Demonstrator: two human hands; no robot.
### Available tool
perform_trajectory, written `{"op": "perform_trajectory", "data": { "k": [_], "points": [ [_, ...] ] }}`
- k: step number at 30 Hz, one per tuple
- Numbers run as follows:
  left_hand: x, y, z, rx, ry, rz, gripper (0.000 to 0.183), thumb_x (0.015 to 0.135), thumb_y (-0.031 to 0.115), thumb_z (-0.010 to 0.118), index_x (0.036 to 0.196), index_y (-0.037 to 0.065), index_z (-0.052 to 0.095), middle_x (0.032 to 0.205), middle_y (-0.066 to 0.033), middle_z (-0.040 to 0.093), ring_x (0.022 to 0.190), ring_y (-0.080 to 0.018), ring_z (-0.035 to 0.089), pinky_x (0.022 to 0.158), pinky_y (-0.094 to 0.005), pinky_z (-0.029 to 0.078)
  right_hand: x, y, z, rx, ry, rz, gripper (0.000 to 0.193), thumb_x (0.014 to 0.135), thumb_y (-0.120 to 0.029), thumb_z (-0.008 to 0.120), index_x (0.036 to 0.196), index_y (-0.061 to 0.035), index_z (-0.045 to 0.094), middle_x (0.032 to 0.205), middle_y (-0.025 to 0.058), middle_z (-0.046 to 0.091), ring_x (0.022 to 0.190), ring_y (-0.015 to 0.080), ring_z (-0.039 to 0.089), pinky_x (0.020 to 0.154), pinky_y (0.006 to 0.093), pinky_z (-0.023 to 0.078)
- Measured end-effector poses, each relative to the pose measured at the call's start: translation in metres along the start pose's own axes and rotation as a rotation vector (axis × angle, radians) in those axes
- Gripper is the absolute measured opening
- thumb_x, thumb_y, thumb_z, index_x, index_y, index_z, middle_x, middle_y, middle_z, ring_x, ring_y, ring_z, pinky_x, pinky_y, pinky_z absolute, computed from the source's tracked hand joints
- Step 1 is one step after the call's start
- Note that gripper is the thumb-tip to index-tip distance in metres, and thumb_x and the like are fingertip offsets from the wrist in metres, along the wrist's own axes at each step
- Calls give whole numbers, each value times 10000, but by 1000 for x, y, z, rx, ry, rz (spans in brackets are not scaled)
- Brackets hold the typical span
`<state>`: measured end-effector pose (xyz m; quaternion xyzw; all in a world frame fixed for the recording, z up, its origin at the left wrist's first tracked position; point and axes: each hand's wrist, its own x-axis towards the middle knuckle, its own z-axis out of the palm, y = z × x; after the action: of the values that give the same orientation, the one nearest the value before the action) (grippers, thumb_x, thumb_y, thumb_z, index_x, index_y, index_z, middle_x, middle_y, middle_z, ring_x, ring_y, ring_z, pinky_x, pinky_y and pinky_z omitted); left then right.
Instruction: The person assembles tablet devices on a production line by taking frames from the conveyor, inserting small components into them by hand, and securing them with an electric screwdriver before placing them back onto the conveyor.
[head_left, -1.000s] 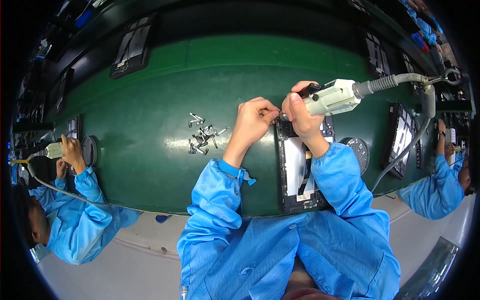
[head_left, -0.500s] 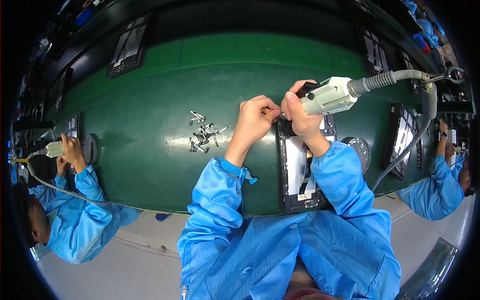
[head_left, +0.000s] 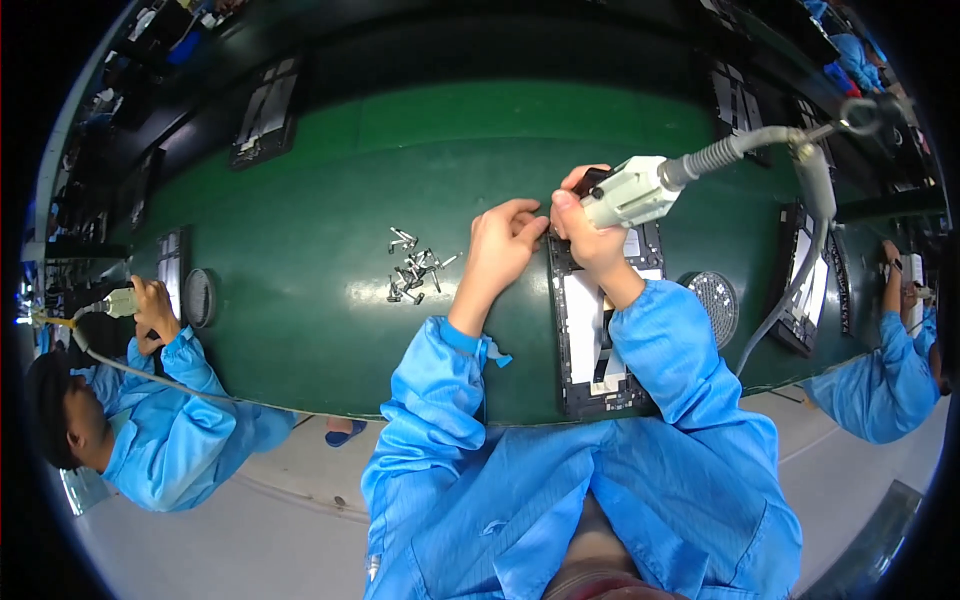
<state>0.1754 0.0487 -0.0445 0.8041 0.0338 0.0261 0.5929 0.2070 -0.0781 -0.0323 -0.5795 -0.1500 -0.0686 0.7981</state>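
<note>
My right hand is wrapped round a pale green electric screwdriver, tilted with its cable end up to the right. The hand hides the tool's tip. Below lies an opened tablet-like device, black-framed with silvery panels inside, partly covered by my right forearm. My left hand is at the device's far left corner, thumb and forefinger drawn close together near the tool; anything between them is too small to make out. Left of that hand, several small black-and-silver parts lie loose in a pile on the green mat.
A round dish of small pieces stands right of the device. The screwdriver's grey cable loops down on the right. Other opened devices lie around the bench. Co-workers in blue sit at left and right.
My hands and the screwdriver have shifted slightly left in the picture. My left fingertips look a little looser. The whole view has moved slightly; the device and loose parts lie as before.
</note>
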Motion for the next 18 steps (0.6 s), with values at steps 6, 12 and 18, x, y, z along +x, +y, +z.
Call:
{"op": "perform_trajectory", "data": {
  "k": [6, 12, 18],
  "points": [
    [-100, 43, 20, 425, -122, -155, 394, 774, 246, 683, 991, -69, 590, 917, -212, 568, 854, -345, 569, 764, -405, 462, 37, -23, -24, 368, 33, -143, 152, 880, -67, 537, 1014, -23, 480, 608, 6, 447, 469, 80, 420, 489, 248, 390],
    [-149, 31, 51, -212, -171, -76, 786, 787, 106, 650, 1419, -20, 200, 1301, -183, 407, 1196, -284, 417, 1021, -348, 307, 49, -32, -26, 385, 121, -163, 173, 841, -54, 597, 987, -15, 511, 676, 24, 514, 491, 78, 467, 457, 230, 401],
    [-92, 28, 57, -484, 75, -59, 707, 822, 3, 573, 1432, 7, 218, 1409, -131, 360, 1267, -215, 371, 1048, -310, 282, 42, -116, -54, 388, 166, -212, 152, 846, -46, 594, 970, -6, 516, 610, 2, 496, 455, 68, 461, 427, 213, 376]
  ]
}}
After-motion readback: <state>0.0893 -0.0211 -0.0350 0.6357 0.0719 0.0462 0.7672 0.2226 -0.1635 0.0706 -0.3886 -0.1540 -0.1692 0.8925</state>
